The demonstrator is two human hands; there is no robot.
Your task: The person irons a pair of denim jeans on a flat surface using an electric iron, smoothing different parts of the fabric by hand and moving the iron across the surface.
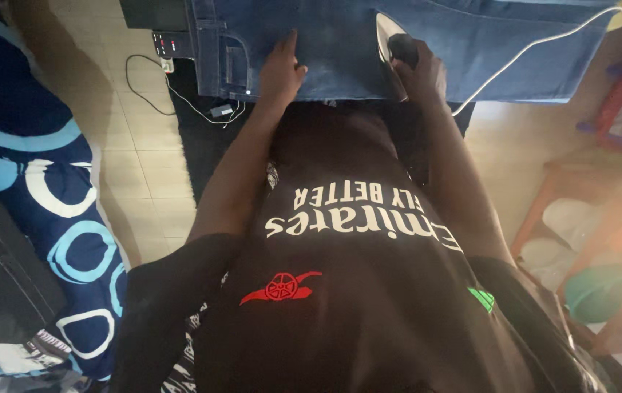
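A person in a black printed shirt leans over a pair of dark blue denim jeans (427, 44) spread flat across the surface, seen from a head-worn camera looking down. Left of the jeans, a bed cover in navy with pale blue rings (56, 211) fills the edge of the view, and a thin black cable (172, 91) trails over the pale tiled floor (143, 167) towards a small black power strip with red lights (167, 44) just beside the waistband. The left hand (280, 71) lies palm down on the jeans near the pocket, fingers extended and holding nothing, apparently to keep the cloth taut and smooth. Just right of it, the right hand (420, 73) wraps its grip tightly around the dark handle of a white-bodied electric iron (391, 44), whose soleplate sits on the denim near the jeans' near edge. A white cord (529, 47) runs from the iron across the right part of the jeans, clear of the pressed area. Right of the jeans, a reddish wooden stool (558, 189) stands over a green plastic bowl (602, 291).
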